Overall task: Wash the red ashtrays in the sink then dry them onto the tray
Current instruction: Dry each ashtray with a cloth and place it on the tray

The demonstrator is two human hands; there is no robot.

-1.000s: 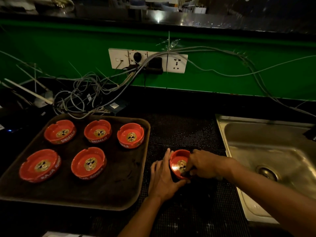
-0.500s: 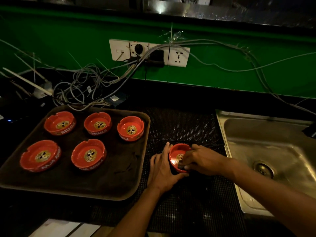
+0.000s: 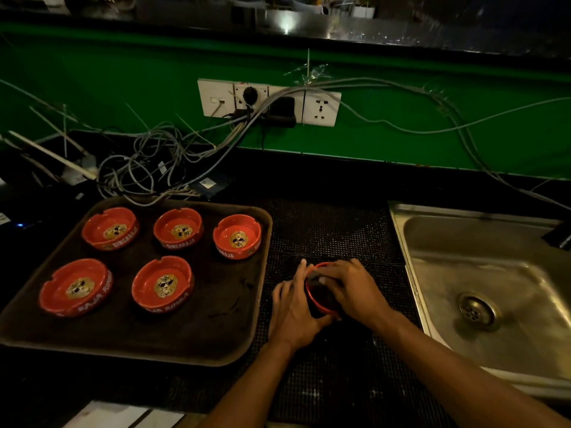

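A red ashtray (image 3: 310, 296) sits tilted on the black mesh mat (image 3: 333, 230) between the tray and the sink. My left hand (image 3: 293, 307) cups its left side, with the thumb round its underside. My right hand (image 3: 355, 291) lies over the ashtray's mouth, fingers curled on what looks like a dark cloth (image 3: 323, 296) that hides the bowl's inside. Several red ashtrays with gold emblems, such as one (image 3: 238, 237) at the back right, stand upright on the brown tray (image 3: 185, 359) to the left.
The steel sink (image 3: 494, 273) with its drain (image 3: 475, 310) lies to the right. A tangle of grey cables (image 3: 148, 171) runs behind the tray up to a wall socket strip (image 3: 268, 101) on the green wall. White paper (image 3: 117, 417) shows at the counter's near edge.
My right hand has moved from the ashtray's near rim to over its mouth, and the emblem inside is now hidden. The left hand keeps its hold. The view has shifted slightly.
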